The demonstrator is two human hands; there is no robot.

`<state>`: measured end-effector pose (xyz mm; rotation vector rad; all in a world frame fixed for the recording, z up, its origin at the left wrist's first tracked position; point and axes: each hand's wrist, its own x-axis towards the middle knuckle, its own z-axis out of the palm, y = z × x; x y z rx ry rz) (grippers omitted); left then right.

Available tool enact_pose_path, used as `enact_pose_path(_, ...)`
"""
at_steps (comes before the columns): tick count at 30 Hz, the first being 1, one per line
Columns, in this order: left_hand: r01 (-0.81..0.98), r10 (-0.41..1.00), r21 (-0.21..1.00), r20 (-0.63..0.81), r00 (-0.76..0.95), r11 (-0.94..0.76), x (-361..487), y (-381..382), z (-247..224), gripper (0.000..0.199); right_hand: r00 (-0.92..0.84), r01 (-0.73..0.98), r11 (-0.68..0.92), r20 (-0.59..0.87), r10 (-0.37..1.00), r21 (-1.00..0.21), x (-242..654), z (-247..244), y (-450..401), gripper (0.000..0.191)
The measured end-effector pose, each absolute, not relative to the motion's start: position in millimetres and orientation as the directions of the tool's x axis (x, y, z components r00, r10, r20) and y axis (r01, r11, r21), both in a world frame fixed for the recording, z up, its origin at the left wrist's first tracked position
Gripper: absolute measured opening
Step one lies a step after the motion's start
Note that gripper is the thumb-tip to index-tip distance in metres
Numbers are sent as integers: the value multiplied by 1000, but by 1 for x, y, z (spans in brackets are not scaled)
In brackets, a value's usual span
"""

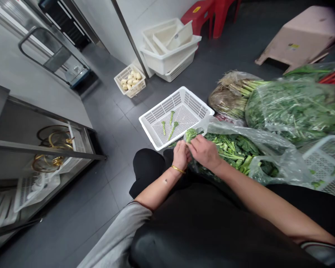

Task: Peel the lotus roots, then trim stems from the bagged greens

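Note:
My left hand (181, 155) is closed round the stalk of a broccolini piece, and its green head (190, 134) sticks up above my fingers. Pressed close beside it, my right hand (206, 153) pinches at the same broccolini; its fingertips are partly hidden. Under and right of my hands lies an open clear plastic bag (284, 156) full of leafy broccolini (234, 150). Just beyond my hands a white perforated basket (156, 139) stands on the floor, with a few trimmed broccolini stalks (173, 130) lying apart on its bottom.
Bagged greens (296, 108) and a bundle of rooted stalks (231, 95) lie to the right, near a white crate (324, 160). Farther off stand a small basket of pale vegetables (131, 80), stacked white bins (167, 56), and red (198, 15) and pink (301, 41) stools. A metal shelf (44, 147) is left.

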<state>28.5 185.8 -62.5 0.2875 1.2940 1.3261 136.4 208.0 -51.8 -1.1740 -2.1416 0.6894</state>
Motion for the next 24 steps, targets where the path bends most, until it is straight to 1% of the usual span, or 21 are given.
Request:
enact_pose_path(2,-613,811,738,-524,-258,282,21,192,-57,36,-624,422,637,303,720,-645,137,-45,193,39)
enact_pose_path(3,-653,813,697,-542,-211,295,15,194,-53,39,-694,350,665,295,657,-660,139,-43,189,37)
enact_pose_path(4,-684,821,654,-553,-143,322,9,195,-49,42,-727,308,647,266,633,-698,142,-42,189,34)
enact_pose_path(5,-703,832,616,-551,-64,354,4,195,-46,44,-726,303,584,215,654,-753,144,-42,194,33)
enact_pose_path(6,-709,844,592,-536,8,383,0,194,-45,45,-693,327,484,142,707,-812,146,-43,201,33)
enact_pose_path(8,-672,849,590,-516,113,448,-1,190,-47,46,-568,395,244,-26,823,-886,146,-48,222,35)
enact_pose_path(9,-637,854,622,-506,118,456,1,187,-49,47,-505,417,158,-84,859,-895,144,-50,231,35)
enact_pose_path(10,-594,866,674,-493,81,439,5,185,-53,47,-462,436,114,-113,880,-893,141,-53,239,35)
enact_pose_path(11,-547,881,735,-473,12,402,10,183,-57,47,-430,464,109,-116,895,-879,137,-55,244,35)
enact_pose_path(13,-468,888,825,-431,-159,316,19,182,-64,42,-392,559,185,-61,918,-808,127,-59,244,35)
enact_pose_path(15,-467,851,829,-459,-257,306,26,183,-67,38,-377,689,282,2,926,-667,118,-63,236,35)
enact_pose_path(17,-550,787,750,-565,-246,367,30,186,-66,37,-394,781,358,41,918,-512,115,-67,229,35)
enact_pose_path(19,-653,719,609,-681,-139,450,34,187,-63,40,-453,799,431,53,890,-420,117,-70,225,37)
enact_pose_path(21,-721,648,462,-762,-24,516,36,187,-64,43,-513,786,497,63,856,-368,123,-72,224,41)
enact_pose_path(22,-735,615,413,-789,7,538,37,186,-66,44,-541,776,526,62,839,-349,127,-71,223,42)
enact_pose_path(23,-738,590,392,-807,10,549,36,185,-70,44,-570,764,552,54,820,-334,130,-70,221,42)
enact_pose_path(24,-735,581,407,-814,-22,542,35,185,-74,43,-599,748,579,44,799,-325,133,-69,218,40)
